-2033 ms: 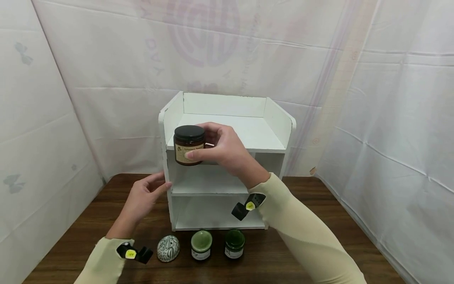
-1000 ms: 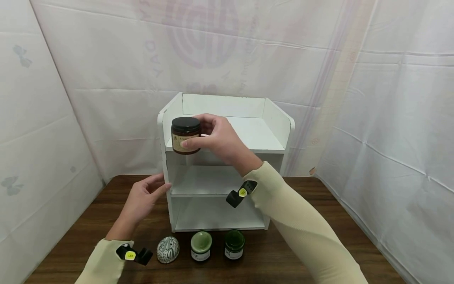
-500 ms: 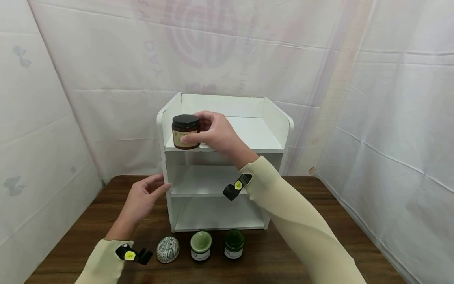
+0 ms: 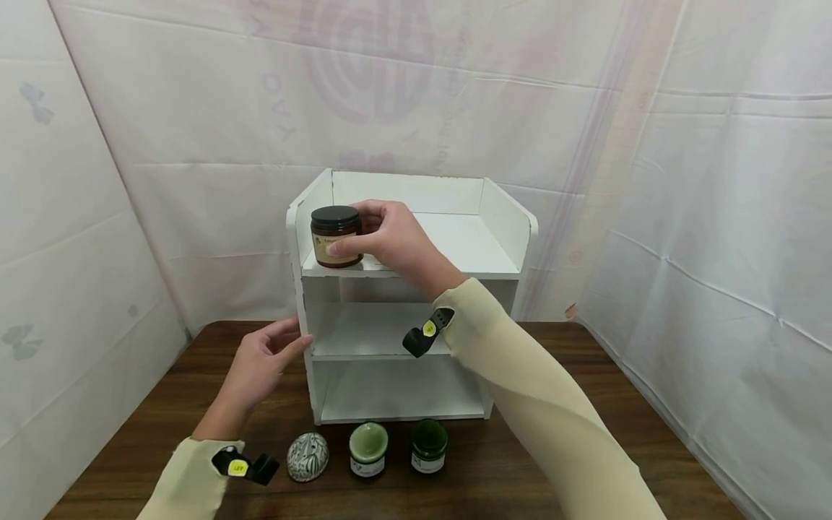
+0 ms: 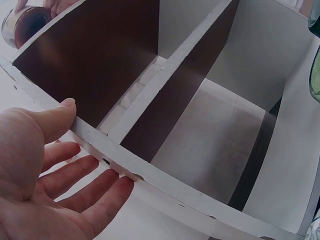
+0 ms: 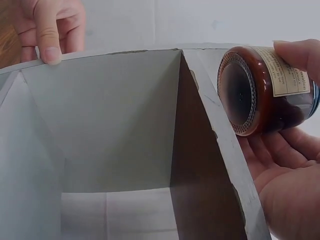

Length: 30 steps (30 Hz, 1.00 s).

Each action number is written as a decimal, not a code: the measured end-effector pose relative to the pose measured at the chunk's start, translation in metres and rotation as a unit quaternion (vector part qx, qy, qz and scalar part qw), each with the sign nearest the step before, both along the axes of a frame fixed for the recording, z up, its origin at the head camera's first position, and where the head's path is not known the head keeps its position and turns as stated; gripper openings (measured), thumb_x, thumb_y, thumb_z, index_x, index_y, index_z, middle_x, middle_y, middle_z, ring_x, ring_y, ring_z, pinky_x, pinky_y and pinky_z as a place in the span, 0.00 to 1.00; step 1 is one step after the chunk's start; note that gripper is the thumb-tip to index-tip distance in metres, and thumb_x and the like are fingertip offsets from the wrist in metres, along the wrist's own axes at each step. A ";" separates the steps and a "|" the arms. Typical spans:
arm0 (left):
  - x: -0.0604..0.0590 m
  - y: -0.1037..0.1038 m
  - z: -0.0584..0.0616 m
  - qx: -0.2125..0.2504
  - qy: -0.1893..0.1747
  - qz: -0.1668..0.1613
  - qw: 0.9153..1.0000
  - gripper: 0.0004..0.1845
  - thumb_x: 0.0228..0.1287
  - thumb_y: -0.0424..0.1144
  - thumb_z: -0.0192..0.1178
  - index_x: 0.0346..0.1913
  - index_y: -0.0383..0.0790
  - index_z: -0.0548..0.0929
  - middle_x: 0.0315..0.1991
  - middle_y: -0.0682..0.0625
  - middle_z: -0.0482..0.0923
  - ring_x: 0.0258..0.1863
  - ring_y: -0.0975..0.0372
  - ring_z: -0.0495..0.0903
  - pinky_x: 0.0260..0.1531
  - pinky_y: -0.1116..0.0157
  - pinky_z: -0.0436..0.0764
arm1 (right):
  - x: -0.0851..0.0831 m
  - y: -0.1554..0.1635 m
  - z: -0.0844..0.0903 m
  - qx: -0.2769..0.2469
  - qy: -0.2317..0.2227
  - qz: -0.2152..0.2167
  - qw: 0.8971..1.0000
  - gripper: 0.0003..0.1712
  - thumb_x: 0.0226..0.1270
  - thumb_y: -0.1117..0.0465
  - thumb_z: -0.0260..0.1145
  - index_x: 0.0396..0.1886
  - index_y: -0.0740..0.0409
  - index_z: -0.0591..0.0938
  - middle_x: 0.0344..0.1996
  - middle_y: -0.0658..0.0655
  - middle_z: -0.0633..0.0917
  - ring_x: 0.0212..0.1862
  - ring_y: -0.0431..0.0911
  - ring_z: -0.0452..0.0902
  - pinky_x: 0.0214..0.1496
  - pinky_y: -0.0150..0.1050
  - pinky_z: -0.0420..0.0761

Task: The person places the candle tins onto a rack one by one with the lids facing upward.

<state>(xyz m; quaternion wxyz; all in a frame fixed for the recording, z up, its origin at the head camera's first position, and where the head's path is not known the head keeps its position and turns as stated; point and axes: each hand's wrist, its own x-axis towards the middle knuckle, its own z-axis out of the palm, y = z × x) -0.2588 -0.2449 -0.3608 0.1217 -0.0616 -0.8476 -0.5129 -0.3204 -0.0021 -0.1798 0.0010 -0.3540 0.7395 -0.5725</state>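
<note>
**Jar at top shelf, left hand bracing the rack**

Right hand (image 4: 390,238) was curled round a brown glass jar (image 4: 335,237) with a black lid and a cream label; thumb on the label face, fingers wrapped behind. The jar stood upright at the front left corner of the white shelf unit's (image 4: 500,238) top tier, close to the left side wall. From the head view its base looked down on the board or just over it; the right wrist view showed the jar's bottom (image 6: 240,95) beside the board's edge, contact not certain.

Left hand (image 4: 263,361) was open, fingers straight and relaxed, resting against the outer left side panel at the height of the middle shelf. In the left wrist view the thumb (image 5: 55,117) lay over the front edge of the panel, the fingers flat along its outside.

The middle and bottom compartments of the shelf unit held nothing visible.

On the brown wooden counter (image 4: 617,404), in a row just in front of the unit: a patterned egg-shaped ceramic piece (image 4: 308,456), a pale green jar (image 4: 368,448), and a dark green jar (image 4: 429,445), near one another but apart.
</note>
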 end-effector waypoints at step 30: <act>0.002 0.002 0.001 0.004 -0.009 0.002 1.000 0.36 0.71 0.60 0.61 0.74 0.44 0.73 0.67 0.41 0.78 0.64 0.50 0.78 0.52 0.65 0.80 | -0.017 -0.007 0.010 0.039 -0.029 -0.021 0.999 0.26 0.49 0.63 0.82 0.50 0.57 0.85 0.44 0.55 0.90 0.48 0.45 0.85 0.55 0.36 0.79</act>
